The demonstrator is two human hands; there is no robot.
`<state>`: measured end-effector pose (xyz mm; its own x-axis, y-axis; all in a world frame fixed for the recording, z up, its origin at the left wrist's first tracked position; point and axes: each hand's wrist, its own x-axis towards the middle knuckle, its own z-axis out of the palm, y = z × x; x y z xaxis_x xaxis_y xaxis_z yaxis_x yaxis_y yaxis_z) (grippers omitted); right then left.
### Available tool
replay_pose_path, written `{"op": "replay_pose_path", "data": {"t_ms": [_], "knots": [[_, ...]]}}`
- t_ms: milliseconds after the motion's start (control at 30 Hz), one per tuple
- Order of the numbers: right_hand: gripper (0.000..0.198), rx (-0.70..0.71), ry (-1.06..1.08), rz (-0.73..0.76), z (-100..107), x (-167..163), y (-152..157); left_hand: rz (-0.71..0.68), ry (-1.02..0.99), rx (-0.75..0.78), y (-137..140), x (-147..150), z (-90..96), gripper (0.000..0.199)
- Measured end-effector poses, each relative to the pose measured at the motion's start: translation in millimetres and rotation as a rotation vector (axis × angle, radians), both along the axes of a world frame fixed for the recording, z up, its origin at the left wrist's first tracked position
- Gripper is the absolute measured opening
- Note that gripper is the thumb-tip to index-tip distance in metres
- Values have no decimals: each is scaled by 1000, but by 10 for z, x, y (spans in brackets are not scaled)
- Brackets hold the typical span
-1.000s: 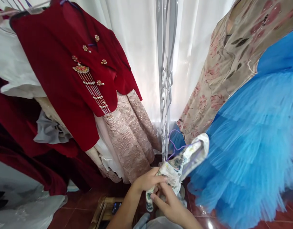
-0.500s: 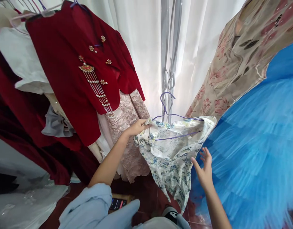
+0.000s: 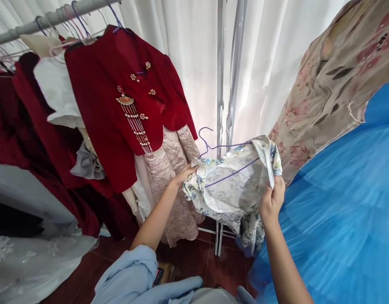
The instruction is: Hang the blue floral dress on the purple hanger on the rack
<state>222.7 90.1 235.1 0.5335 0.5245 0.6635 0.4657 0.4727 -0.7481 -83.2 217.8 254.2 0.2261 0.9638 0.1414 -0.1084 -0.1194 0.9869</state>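
Observation:
A white blouse with a blue and yellow floral print (image 3: 222,198) hangs on a thin purple hanger (image 3: 208,147) in front of me. My left hand (image 3: 185,174) pinches the blouse at its left shoulder, beside the hanger's arm. On the other side my right hand (image 3: 273,198) is closed around the blouse's front edge, below the right shoulder. The neck opening gapes between my hands, and the hanger's lower bar shows through it. The hanger's hook points up and is on no rail.
At left, a rail (image 3: 55,19) carries several garments, among them a dark red jacket (image 3: 99,97) over a pale pink brocade skirt (image 3: 178,198). To the right are a beige floral dress (image 3: 321,97) and a blue tulle gown (image 3: 336,215). Metal poles (image 3: 220,76) stand before white curtains (image 3: 188,55).
My right hand, open and apart from the blouse before, has closed on its right front edge. The right side of the blouse has risen and the hanger has tilted. The view has shifted left.

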Motion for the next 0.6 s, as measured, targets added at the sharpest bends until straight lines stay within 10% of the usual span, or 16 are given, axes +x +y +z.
{"op": "replay_pose_path", "data": {"t_ms": [300, 600], "knots": [[40, 53, -236, 179, -74, -432, -167, -95, 123, -17, 230, 215, 467, 42], [30, -11, -468, 439, -48, -702, -250, -202, 63, -42, 400, -42, 509, 48]]}}
